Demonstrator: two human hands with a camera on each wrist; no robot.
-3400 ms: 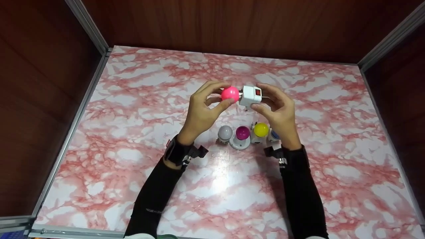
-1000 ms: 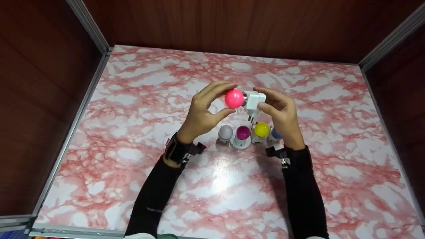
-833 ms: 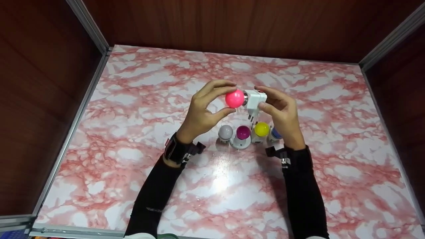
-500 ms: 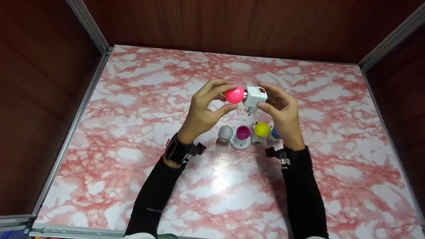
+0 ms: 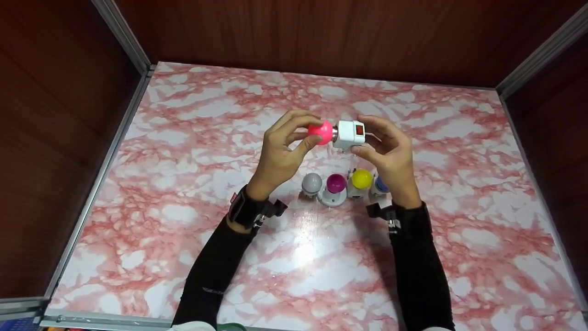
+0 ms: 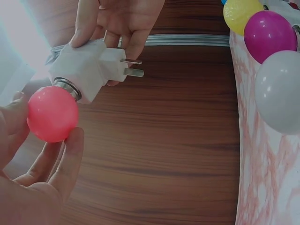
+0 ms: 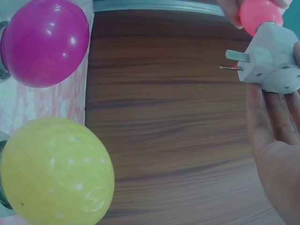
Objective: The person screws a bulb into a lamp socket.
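My left hand [image 5: 282,149] pinches a round pink light bulb [image 5: 321,133] between thumb and fingers. The bulb's metal base meets a white plug-in lamp socket [image 5: 347,134], which my right hand [image 5: 390,151] holds by its other end. A red rocker switch [image 5: 359,130] shows on the socket's upper side. In the left wrist view two flat metal prongs [image 6: 133,72] stick out of the socket, and a narrow ring of the bulb's metal base [image 6: 69,87] is visible at the joint. Both things are held above the table.
Below the hands stand a grey-white bulb [image 5: 312,183], a magenta bulb [image 5: 336,183] on a round white base, a yellow bulb [image 5: 362,179] and a blue bulb [image 5: 381,185] partly behind the right wrist. Dark wood-grain panels [image 5: 321,37] border the marbled table [image 5: 183,257].
The socket has rolled back and forth, turning its prongs out of head view and its red switch up. The left fingers have loosened from the pink bulb and closed round it again.
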